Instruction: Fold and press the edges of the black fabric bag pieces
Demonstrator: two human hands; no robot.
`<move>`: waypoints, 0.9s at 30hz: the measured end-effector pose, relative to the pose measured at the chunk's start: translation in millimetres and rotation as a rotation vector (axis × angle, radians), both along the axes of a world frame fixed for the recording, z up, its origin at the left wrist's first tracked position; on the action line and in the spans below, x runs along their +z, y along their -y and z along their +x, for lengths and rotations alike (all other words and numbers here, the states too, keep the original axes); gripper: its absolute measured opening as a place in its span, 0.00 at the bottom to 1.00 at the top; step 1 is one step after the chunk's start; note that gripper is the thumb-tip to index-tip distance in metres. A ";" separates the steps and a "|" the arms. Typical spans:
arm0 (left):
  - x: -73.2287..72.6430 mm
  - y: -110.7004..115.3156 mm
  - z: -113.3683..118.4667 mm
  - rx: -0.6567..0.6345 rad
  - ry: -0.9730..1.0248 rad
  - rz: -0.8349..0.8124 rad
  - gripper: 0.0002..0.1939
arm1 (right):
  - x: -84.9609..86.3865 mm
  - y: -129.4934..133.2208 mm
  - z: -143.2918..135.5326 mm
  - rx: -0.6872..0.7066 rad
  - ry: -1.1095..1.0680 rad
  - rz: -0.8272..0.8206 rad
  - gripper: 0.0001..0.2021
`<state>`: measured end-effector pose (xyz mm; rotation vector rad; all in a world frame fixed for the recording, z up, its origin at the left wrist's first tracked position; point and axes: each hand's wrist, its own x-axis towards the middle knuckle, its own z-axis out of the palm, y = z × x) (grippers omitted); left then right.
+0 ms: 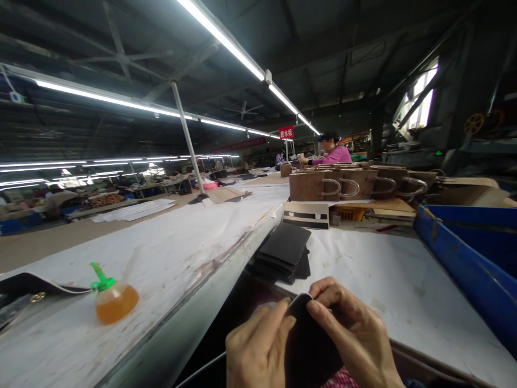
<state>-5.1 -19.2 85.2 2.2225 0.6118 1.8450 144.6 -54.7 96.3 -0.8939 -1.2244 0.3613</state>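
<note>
Between my two hands is a black flat piece [309, 345] with a rounded upper edge. My left hand [262, 342] pinches its left side near the top, thumb and fingers closed. The fingertips of my right hand [353, 326] are closed on the upper right edge. Just beyond my hands lies a stack of black pieces [285, 248]. Behind that stack is a beige piece with dark strips [306, 214].
A bottle of amber liquid with a green nozzle [116, 302] stands on the white-covered table [169, 258] at left. Brown boxes with clear handles [307, 187] stand ahead. A blue bin [464, 264] borders the right. A person in pink [335, 154] is farther back.
</note>
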 end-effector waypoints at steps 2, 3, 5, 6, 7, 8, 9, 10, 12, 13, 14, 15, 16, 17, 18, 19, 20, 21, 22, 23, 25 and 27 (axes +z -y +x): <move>8.3 0.9 8.0 -0.038 -0.007 -0.082 0.14 | -2.2 0.9 -5.4 -0.008 0.038 0.030 0.10; 12.5 1.3 11.1 -0.049 -0.012 -0.115 0.12 | -2.6 1.5 -7.5 -0.005 0.058 0.050 0.10; 20.5 1.1 13.5 -0.053 -0.034 -0.149 0.09 | -1.5 3.1 -8.4 0.020 0.080 0.063 0.10; 24.1 0.2 12.2 -0.044 -0.048 -0.155 0.09 | 0.1 3.9 -6.4 0.040 0.089 0.048 0.10; 27.3 -1.5 9.3 -0.036 -0.072 -0.154 0.09 | 2.4 4.7 -2.7 0.068 0.104 0.019 0.10; 29.8 -3.8 4.8 -0.033 -0.102 -0.158 0.09 | 5.1 5.2 2.6 0.113 0.136 -0.015 0.10; 31.9 -6.7 -0.9 -0.041 -0.130 -0.166 0.09 | 8.2 5.5 9.1 0.177 0.179 -0.058 0.10; 33.3 -10.0 -7.1 -0.065 -0.141 -0.187 0.10 | 11.5 5.3 16.0 0.240 0.214 -0.093 0.12; 35.1 -16.2 -18.3 -0.155 -0.107 -0.263 0.10 | 18.1 3.1 27.7 0.305 0.217 -0.115 0.17; 35.8 -18.4 -21.7 -0.208 -0.075 -0.308 0.11 | 21.2 1.0 30.8 0.300 0.199 -0.111 0.18; 36.7 -19.6 -22.9 -0.258 -0.046 -0.345 0.12 | 23.9 -1.8 31.4 0.286 0.185 -0.110 0.17; 37.9 -19.8 -22.1 -0.326 -0.024 -0.369 0.14 | 26.1 -5.3 29.3 0.295 0.186 -0.120 0.16; 39.4 -18.9 -19.4 -0.416 0.001 -0.383 0.16 | 27.7 -9.3 24.9 0.336 0.206 -0.141 0.14; 41.2 -17.1 -15.7 -0.523 0.038 -0.386 0.17 | 28.3 -13.9 18.8 0.399 0.236 -0.174 0.15; 43.0 -14.9 -11.8 -0.648 0.089 -0.389 0.17 | 28.1 -18.7 12.0 0.484 0.260 -0.209 0.15; 44.7 -12.6 -9.0 -0.772 0.149 -0.390 0.17 | 26.9 -23.5 5.3 0.574 0.271 -0.241 0.16; 45.9 -10.6 -8.0 -0.862 0.202 -0.389 0.17 | 25.2 -28.1 -0.5 0.656 0.272 -0.268 0.17; 46.5 -9.4 -9.6 -0.892 0.230 -0.389 0.17 | 23.2 -32.0 -4.6 0.713 0.268 -0.294 0.19; 46.5 -9.0 -14.0 -0.856 0.228 -0.389 0.17 | 21.4 -34.9 -6.8 0.744 0.262 -0.319 0.21; 45.9 -9.4 -20.9 -0.775 0.206 -0.396 0.18 | 20.2 -36.6 -7.0 0.758 0.253 -0.341 0.23; 43.7 -12.4 -39.1 -0.549 0.146 -0.416 0.21 | 20.6 -35.8 -2.7 0.706 0.225 -0.364 0.23; 40.6 -15.8 -55.9 -0.355 0.082 -0.430 0.25 | 24.3 -30.7 4.4 0.564 0.254 -0.323 0.20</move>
